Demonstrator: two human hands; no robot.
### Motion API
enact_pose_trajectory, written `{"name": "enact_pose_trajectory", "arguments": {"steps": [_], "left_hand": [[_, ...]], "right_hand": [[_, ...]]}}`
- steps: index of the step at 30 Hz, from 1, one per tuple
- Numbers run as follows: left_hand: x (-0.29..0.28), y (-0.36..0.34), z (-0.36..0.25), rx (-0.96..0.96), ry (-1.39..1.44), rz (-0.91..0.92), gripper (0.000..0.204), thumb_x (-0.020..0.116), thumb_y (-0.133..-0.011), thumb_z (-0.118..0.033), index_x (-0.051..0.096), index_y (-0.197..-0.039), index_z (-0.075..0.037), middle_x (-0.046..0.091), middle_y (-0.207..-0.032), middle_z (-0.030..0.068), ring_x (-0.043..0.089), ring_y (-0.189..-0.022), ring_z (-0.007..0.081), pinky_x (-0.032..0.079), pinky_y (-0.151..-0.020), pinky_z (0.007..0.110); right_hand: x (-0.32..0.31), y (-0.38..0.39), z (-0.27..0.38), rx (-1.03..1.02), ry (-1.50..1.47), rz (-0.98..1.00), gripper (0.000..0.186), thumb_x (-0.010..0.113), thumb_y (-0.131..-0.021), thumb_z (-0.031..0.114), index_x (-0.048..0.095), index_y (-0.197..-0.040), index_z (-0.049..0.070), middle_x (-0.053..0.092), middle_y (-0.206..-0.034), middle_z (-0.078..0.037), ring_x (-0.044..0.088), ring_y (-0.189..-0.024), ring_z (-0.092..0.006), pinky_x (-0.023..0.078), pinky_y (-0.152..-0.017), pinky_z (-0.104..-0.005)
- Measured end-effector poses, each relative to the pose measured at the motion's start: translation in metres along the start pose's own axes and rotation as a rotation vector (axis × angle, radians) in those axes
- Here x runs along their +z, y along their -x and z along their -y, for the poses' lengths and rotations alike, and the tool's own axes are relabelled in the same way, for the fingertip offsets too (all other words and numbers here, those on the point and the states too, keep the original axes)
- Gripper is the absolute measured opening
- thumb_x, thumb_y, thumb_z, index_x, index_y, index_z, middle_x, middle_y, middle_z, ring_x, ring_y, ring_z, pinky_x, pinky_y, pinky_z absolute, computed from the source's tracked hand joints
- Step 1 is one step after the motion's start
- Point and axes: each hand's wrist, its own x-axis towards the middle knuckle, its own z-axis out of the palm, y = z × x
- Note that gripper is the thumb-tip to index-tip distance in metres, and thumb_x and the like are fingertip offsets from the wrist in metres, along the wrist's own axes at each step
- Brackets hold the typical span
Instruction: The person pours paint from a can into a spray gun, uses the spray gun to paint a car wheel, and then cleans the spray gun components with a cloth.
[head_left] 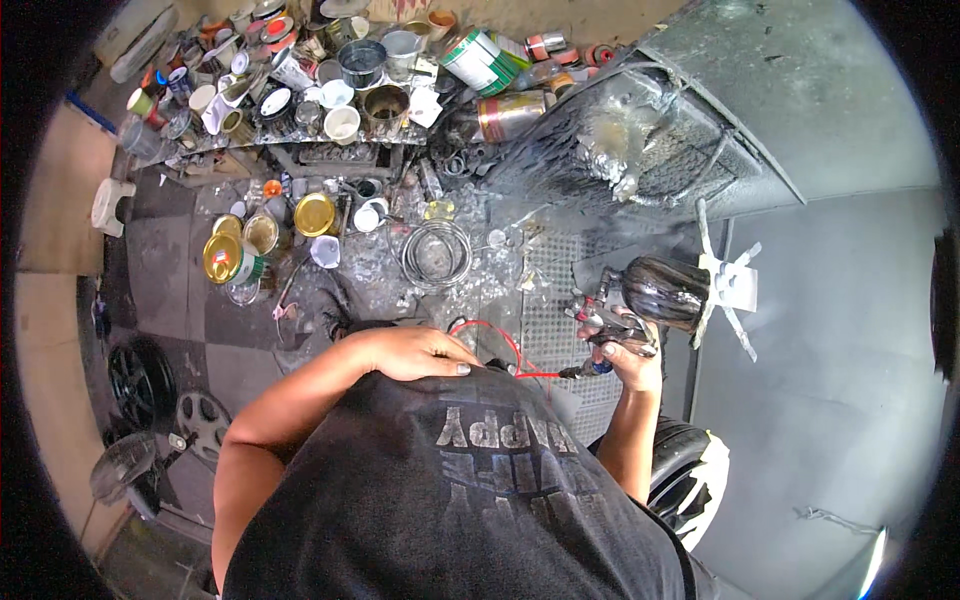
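My right hand (635, 362) is wrapped round the handle of a spray gun (612, 325), held out to the right of my body. Above the grip sits the gun's dark, stained cup (668, 292). A red air hose (500, 328) runs from near my waist to the gun's lower end. My left hand (415, 353) lies flat against the front of my dark shirt, fingers stretched out, holding nothing. Just beyond the cup stands a pale piece with several thin arms (735, 285); whether the cup touches it I cannot tell.
A bench at the back left is crowded with paint cans and cups (362, 62). Gold-lidded cans (315, 214) and a coil of wire or hose (436, 254) lie on the floor. Wheels (140, 380) stand at the left. A partly masked tyre (685, 475) is beside my right arm.
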Motion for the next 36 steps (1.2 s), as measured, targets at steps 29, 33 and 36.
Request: {"name": "enact_pose_trajectory", "arguments": {"steps": [29, 33, 36], "left_hand": [[0.157, 0.335, 0.226, -1.191, -0.579, -0.527, 0.031, 0.055, -0.092, -0.025, 0.069, -0.112, -0.007, 0.066, -0.122, 0.0179, 0.062, -0.113, 0.037, 0.051, -0.095, 0.043], [0.241, 0.313, 0.252, -1.092, -0.311, -1.02, 0.034, 0.055, -0.093, -0.026, 0.069, -0.119, -0.011, 0.068, -0.124, 0.0105, 0.063, -0.114, 0.0319, 0.051, -0.095, 0.039], [0.239, 0.234, 0.24, -0.988, 0.237, -1.142, 0.037, 0.057, -0.09, -0.025, 0.067, -0.121, -0.006, 0.07, -0.12, 0.0134, 0.066, -0.11, 0.0287, 0.05, -0.095, 0.04]], "right_hand": [[-0.069, -0.16, -0.178, 0.814, -0.497, 0.378, 0.042, 0.067, -0.092, 0.029, 0.062, -0.117, -0.005, 0.071, -0.105, -0.016, 0.07, -0.084, -0.0171, 0.056, -0.055, -0.0275], [-0.002, -0.146, -0.209, 0.728, 0.282, 0.284, 0.024, 0.07, -0.086, 0.022, 0.07, -0.1, 0.002, 0.073, -0.095, -0.01, 0.068, -0.079, -0.0213, 0.054, -0.059, -0.0318], [-0.001, -0.118, -0.268, 0.506, 0.516, 0.073, 0.03, 0.068, -0.087, 0.018, 0.061, -0.114, 0.008, 0.067, -0.092, -0.006, 0.065, -0.082, -0.0196, 0.056, -0.059, -0.0384]]}}
